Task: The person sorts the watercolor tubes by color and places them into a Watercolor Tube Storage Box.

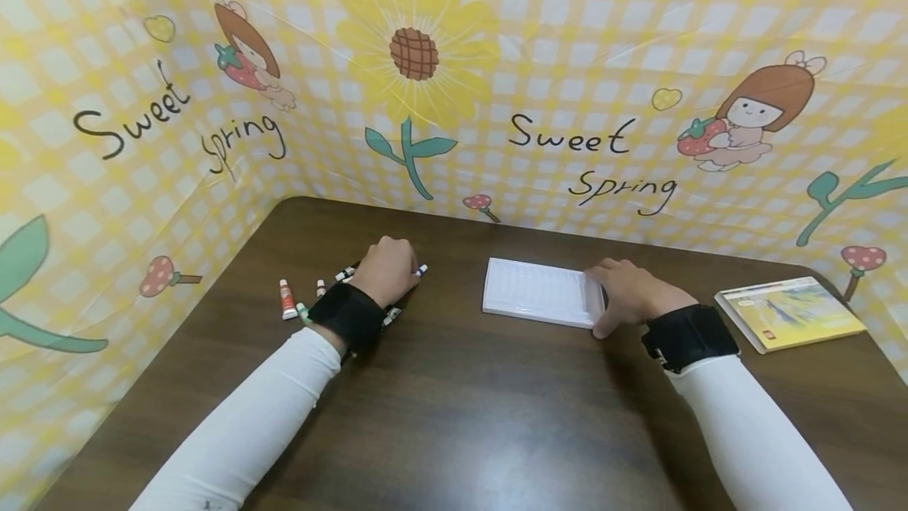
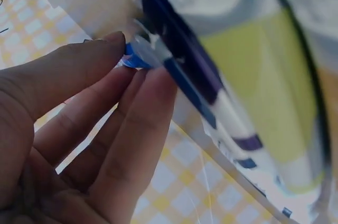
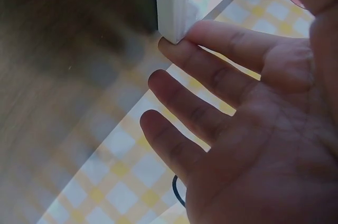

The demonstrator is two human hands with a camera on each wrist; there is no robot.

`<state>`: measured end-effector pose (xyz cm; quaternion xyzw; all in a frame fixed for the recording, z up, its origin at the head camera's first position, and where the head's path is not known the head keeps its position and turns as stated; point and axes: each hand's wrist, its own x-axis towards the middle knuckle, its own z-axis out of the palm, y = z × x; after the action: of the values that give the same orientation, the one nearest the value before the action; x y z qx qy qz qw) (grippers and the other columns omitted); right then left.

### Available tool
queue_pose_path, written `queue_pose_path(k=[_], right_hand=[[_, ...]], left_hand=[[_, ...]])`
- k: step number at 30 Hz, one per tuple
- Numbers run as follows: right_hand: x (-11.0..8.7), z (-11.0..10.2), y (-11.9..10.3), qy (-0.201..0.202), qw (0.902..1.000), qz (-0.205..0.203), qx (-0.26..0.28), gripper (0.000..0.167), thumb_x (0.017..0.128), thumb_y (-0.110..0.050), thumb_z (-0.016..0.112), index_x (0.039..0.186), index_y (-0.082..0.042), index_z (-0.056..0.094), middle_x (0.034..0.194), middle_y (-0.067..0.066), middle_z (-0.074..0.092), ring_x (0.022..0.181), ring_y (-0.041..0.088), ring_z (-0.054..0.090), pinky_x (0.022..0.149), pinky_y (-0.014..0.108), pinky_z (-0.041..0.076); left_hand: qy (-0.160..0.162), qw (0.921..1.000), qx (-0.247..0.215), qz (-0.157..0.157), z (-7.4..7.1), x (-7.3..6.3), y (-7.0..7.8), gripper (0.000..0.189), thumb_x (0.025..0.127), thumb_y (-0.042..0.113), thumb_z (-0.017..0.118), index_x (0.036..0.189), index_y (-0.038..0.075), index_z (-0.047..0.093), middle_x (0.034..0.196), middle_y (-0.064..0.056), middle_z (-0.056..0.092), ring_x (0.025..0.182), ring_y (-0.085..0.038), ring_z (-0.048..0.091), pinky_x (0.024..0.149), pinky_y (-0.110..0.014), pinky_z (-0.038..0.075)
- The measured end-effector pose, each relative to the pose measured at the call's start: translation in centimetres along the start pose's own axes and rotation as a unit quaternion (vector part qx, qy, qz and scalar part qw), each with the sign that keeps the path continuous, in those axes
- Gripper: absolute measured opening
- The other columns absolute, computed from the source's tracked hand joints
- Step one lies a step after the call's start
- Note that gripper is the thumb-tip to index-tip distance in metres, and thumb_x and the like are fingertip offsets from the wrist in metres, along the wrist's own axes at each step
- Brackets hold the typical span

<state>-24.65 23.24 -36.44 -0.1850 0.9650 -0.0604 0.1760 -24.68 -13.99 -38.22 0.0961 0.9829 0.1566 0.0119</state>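
Fingers (image 2: 134, 123) of the left hand (image 1: 385, 270): thumb and fingertips closed in a pinch on one small blue-ended tube (image 1: 422, 270), which lies between the tips. Fingers of the right hand (image 1: 627, 290): holding the right end of a white tray (image 1: 535, 294), thumb at its near corner, foremost fingers touching its far corner; ring and little fingers extended, apart from the tray. White tray: one, oblong, ridged inside, flat on the dark brown tabletop (image 1: 461, 424), to the right of the left hand and well apart from it. Loose tubes about the left hand: one red tube (image 1: 287, 300), outermost at left; one green-capped tube (image 1: 303, 311), just beside the red; one brown-capped tube (image 1: 321, 288); others partly hidden by hand and wrist. Yellow box (image 1: 790, 312): one, illustrated cover, to the right of the right hand, apart from it. Worn: black wristbands (image 1: 347, 318), two; white sleeves (image 1: 248, 408), two. Backing: yellow-checked cloth (image 1: 567, 38), printed with flowers, strawberries and "Sweet Spring".
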Motion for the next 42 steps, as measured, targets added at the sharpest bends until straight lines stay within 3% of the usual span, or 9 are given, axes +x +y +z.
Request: queue_pose_path(k=[4,15,42], right_hand=[[-0.1,0.3,-0.2,0.006,1.0,-0.003,0.001,0.096,0.071,-0.027,0.097,0.15,0.002,0.051,0.151,0.028,0.051,0.134,0.048,0.049,0.109,0.066,0.045],[-1.1,0.9,-0.9,0.019,0.9996,-0.022,0.0,0.096,0.069,-0.029,0.098,0.148,0.002,0.053,0.146,0.026,0.055,0.131,0.046,0.051,0.107,0.065,0.046],[-2.3,1.8,-3.1,0.017,0.999,-0.04,-0.011,0.095,0.071,-0.03,0.098,0.148,0.002,0.053,0.141,0.023,0.057,0.128,0.043,0.053,0.107,0.06,0.048]], left_hand=[[0.005,0.9999,-0.002,-0.012,0.1,0.0,0.1,0.01,0.092,0.014,0.079,0.095,0.005,0.082,0.102,-0.014,0.08,0.094,-0.038,0.076,0.085,-0.049,0.062],[0.009,0.9999,0.001,-0.007,0.4,0.4,0.3,0.011,0.091,0.012,0.077,0.099,0.006,0.083,0.106,-0.016,0.08,0.097,-0.04,0.076,0.085,-0.052,0.062],[0.012,0.9998,0.01,-0.012,0.6,0.6,0.6,0.009,0.091,0.009,0.072,0.091,0.006,0.08,0.099,-0.014,0.079,0.09,-0.039,0.076,0.078,-0.051,0.062]])
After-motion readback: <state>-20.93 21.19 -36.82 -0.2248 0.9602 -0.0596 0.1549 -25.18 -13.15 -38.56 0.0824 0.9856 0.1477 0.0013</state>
